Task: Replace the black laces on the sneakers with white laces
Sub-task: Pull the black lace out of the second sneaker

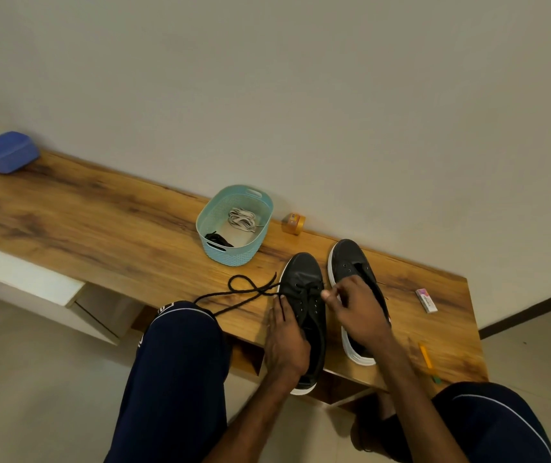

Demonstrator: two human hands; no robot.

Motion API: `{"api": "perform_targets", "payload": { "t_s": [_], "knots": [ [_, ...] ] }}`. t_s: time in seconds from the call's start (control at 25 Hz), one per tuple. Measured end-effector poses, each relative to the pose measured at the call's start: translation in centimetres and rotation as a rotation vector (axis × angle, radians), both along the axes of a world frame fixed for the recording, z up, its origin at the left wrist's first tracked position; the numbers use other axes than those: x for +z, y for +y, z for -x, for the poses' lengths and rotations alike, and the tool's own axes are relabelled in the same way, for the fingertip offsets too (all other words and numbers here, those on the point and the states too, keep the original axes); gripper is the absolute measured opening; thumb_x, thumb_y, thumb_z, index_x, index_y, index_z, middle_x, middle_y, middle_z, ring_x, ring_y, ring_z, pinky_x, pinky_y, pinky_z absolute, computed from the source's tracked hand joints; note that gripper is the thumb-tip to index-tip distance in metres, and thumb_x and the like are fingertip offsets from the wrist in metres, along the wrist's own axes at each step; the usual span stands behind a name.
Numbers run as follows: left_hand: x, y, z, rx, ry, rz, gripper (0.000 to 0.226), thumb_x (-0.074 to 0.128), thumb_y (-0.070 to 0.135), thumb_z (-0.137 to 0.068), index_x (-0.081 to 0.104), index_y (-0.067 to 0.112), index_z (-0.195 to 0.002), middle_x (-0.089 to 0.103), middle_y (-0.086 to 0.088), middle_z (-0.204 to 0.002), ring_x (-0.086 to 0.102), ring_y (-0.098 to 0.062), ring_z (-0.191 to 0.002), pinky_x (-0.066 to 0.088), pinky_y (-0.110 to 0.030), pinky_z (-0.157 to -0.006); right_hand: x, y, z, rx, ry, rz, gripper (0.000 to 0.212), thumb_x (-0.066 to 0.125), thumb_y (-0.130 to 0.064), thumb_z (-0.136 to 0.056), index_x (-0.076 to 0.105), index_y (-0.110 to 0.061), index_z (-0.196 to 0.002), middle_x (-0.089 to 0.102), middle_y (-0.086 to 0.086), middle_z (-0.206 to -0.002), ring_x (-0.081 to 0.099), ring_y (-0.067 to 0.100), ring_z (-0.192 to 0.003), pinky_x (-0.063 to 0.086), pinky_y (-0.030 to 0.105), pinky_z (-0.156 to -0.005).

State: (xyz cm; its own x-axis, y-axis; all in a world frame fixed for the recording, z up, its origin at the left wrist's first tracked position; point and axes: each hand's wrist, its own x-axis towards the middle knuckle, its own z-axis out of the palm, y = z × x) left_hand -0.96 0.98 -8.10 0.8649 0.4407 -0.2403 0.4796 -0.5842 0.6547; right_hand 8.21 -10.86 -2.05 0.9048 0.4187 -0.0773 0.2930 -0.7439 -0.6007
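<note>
1. The left sneaker (310, 312) lies on the wooden bench (100, 222), at its near edge and just in front of the person. Its long axis runs near to far, with the toe pointing far and leaning slightly left and the heel towards the person. This probably keeps the eyelets facing up within easy reach.
2. Its black lace (260, 289) is partly out. A few crossings remain near the toe, and the freed length trails left over the bench in a loose loop.
3. The left hand (285, 342) rests on the sneaker's left wall with its fingers nearly straight, apparently to stop the shoe sliding as the lace is pulled. I cannot tell whether the thumb hooks over the collar.
4. The right hand (357, 309) has its fingertips (325, 294) closed in a pinch at the right-hand eyelets, seemingly on the lace.
5. The right sneaker (349, 259) lies parallel, just to the right and a little farther off. Its toe also points far and its eyelets look bare, so it seems to be unlaced already.
6. The teal basket (230, 255) sits to the far left and holds the white laces (242, 218) and a second black lace (219, 240). It serves as both supply and discard bin.
7. An orange tape roll (294, 223) sits by the wall, a small box (427, 299) is at the right, and a yellow pencil (426, 357) lies nearer.
</note>
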Motion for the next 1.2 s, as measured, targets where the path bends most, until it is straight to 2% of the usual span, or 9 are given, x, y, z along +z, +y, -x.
{"api": "perform_targets", "payload": {
  "t_s": [0.12,0.24,0.4,0.44,0.64,0.76,0.92,1.08,1.2],
  "knots": [
    [0.0,0.1,0.1,-0.001,-0.011,0.050,0.078,0.047,0.025,-0.101,-0.005,0.014,-0.158,-0.005,-0.002,-0.167,0.000,-0.020,-0.153,0.022,-0.039,-0.123,-1.7,2.5,1.6,0.127,-0.130,0.191,0.025,0.055,-0.043,-0.098,0.063,-0.024,-0.112,0.055,-0.007,-0.111,0.050,0.013,-0.106,0.044,0.036,-0.090],
    [0.2,0.2,0.2,-0.003,-0.014,0.068,0.076,0.045,0.027,-0.101,-0.004,0.016,-0.158,-0.005,-0.001,-0.167,0.003,-0.020,-0.153,0.026,-0.041,-0.121,-2.1,3.0,1.4,0.040,-0.238,0.177,0.015,0.055,-0.028,-0.100,0.069,-0.022,-0.101,0.061,-0.006,-0.102,0.054,0.018,-0.100,0.043,0.037,-0.085],
    [0.0,0.4,0.3,0.010,-0.006,0.018,0.074,0.039,0.037,-0.100,0.000,0.015,-0.158,0.001,-0.004,-0.167,0.008,-0.020,-0.153,0.019,-0.040,-0.123,-0.2,1.7,0.8,-0.273,0.180,-0.539,0.019,0.054,-0.015,-0.101,0.070,-0.019,-0.090,0.070,-0.007,-0.088,0.063,0.009,-0.090,0.048,0.030,-0.080],
    [0.0,0.4,0.3,0.010,-0.009,0.014,0.074,0.037,0.042,-0.100,0.001,0.016,-0.158,0.002,-0.004,-0.167,0.008,-0.020,-0.153,0.017,-0.039,-0.124,0.4,1.0,0.3,-0.281,0.201,-0.564,0.020,0.054,-0.015,-0.102,0.069,-0.020,-0.090,0.070,-0.008,-0.087,0.063,0.009,-0.088,0.047,0.028,-0.079],
    [-0.4,0.3,0.2,0.007,-0.025,0.037,0.083,0.020,0.070,-0.095,0.000,0.021,-0.158,-0.001,-0.002,-0.166,0.001,-0.019,-0.153,0.011,-0.041,-0.124,0.5,-0.7,-0.9,0.117,0.060,0.409,0.009,0.064,-0.017,-0.094,0.068,-0.016,-0.101,0.059,0.003,-0.108,0.057,0.023,-0.105,0.049,0.039,-0.088],
    [-0.6,0.0,0.0,0.003,-0.066,0.024,0.076,0.022,0.061,-0.099,0.002,0.017,-0.158,0.001,-0.004,-0.167,-0.001,-0.017,-0.153,0.007,-0.035,-0.124,0.5,1.2,0.4,0.001,-0.027,0.164,0.024,0.059,-0.028,-0.097,0.064,-0.022,-0.120,0.062,-0.003,-0.117,0.058,0.019,-0.110,0.047,0.045,-0.097],
    [-0.9,0.0,-0.1,-0.011,-0.050,0.029,0.072,0.026,0.054,-0.102,0.000,0.017,-0.158,-0.003,-0.004,-0.167,-0.002,-0.017,-0.153,0.008,-0.035,-0.123,-0.8,3.1,1.8,0.008,-0.038,0.317,0.022,0.052,-0.043,-0.099,0.066,-0.026,-0.101,0.062,-0.008,-0.106,0.055,0.014,-0.110,0.021,0.060,-0.112],
    [-0.7,0.0,-0.2,-0.009,-0.042,0.026,0.072,0.025,0.055,-0.102,0.001,0.016,-0.158,-0.003,-0.004,-0.166,0.001,-0.019,-0.153,0.014,-0.038,-0.124,-1.1,2.4,1.4,-0.084,-0.031,0.245,0.022,0.048,-0.035,-0.102,0.060,-0.025,-0.088,0.060,-0.007,-0.094,0.058,0.018,-0.102,0.027,0.058,-0.111],
    [-0.8,0.0,-0.2,-0.009,-0.046,0.046,0.072,0.025,0.054,-0.102,0.000,0.017,-0.158,-0.003,-0.003,-0.167,0.000,-0.018,-0.153,0.013,-0.038,-0.124,-1.3,2.2,1.3,-0.079,0.069,0.192,0.024,0.046,-0.046,-0.101,0.059,-0.027,-0.097,0.056,-0.008,-0.099,0.057,0.016,-0.098,0.033,0.054,-0.105]
  ]
}}
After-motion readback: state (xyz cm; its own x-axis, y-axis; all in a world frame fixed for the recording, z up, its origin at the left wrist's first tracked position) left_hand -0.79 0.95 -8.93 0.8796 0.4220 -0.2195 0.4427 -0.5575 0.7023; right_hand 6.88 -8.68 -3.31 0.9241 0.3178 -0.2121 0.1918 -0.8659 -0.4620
